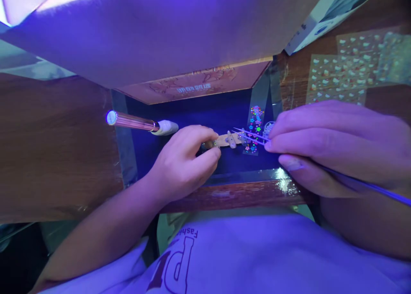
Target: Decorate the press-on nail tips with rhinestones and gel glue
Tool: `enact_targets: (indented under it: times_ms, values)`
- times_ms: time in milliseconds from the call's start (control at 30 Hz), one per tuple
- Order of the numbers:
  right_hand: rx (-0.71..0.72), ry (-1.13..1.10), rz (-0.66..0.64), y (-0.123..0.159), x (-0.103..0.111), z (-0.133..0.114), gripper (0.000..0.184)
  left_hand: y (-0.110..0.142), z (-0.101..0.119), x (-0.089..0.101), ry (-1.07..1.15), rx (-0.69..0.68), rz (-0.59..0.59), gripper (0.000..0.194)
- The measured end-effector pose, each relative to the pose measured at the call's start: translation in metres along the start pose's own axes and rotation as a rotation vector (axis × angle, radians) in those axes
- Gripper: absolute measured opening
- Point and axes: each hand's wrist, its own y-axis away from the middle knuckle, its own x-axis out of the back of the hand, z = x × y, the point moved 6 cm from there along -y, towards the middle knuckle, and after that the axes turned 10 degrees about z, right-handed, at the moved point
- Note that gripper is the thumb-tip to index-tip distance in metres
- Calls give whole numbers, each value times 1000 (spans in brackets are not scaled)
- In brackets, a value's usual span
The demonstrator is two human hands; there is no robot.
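My left hand (188, 163) is closed on the left end of a pale flat stick (222, 140), thumb and fingertips on either side of it. Small decorated nail tips (231, 139) sit across the stick. My right hand (327, 148) grips a pair of thin tweezers (253, 137), their slightly parted points over the stick's right end. Whether the points hold anything is too small to tell. Under the tweezers lies a clear strip of colourful flower stickers (256, 118). A small round item (268, 127) is partly hidden by my right fingers.
A dark mat (199, 109) with clear taped edges covers the table. Left of my hand is a rose-gold tube (133, 120) with a white end. A large carton (167, 37) overhangs the back. Sticker sheets (337, 77) and a white box (310, 28) are at the right.
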Motion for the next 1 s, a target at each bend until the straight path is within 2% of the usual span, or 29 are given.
enact_targets:
  times_ms: [167, 300, 467, 567, 733, 833, 933, 1000]
  values:
    - [8, 21, -16, 1, -2, -1, 13, 2, 6, 6, -102, -212, 81, 18]
    - [39, 41, -25, 2, -1, 1, 14, 2, 4, 6, -136, -197, 74, 18]
    - [68, 46, -115, 7, -3, 1, 10, 2, 5, 7, -157, -188, 66, 11]
    - [29, 39, -41, 6, -1, 1, 11, 1, 7, 10, -130, -190, 102, 13]
    - [35, 41, 70, 5, -1, 1, 11, 3, 12, 19, -74, -211, 193, 16]
    - [43, -16, 136, 9, 5, -4, 8, 5, 17, 26, -38, -235, 250, 16]
    - [9, -44, 221, 27, 18, -18, 8, 7, 21, 34, -29, -253, 302, 15]
    - [-47, -44, 301, 50, 26, -26, 10, 8, 24, 38, -29, -279, 319, 14]
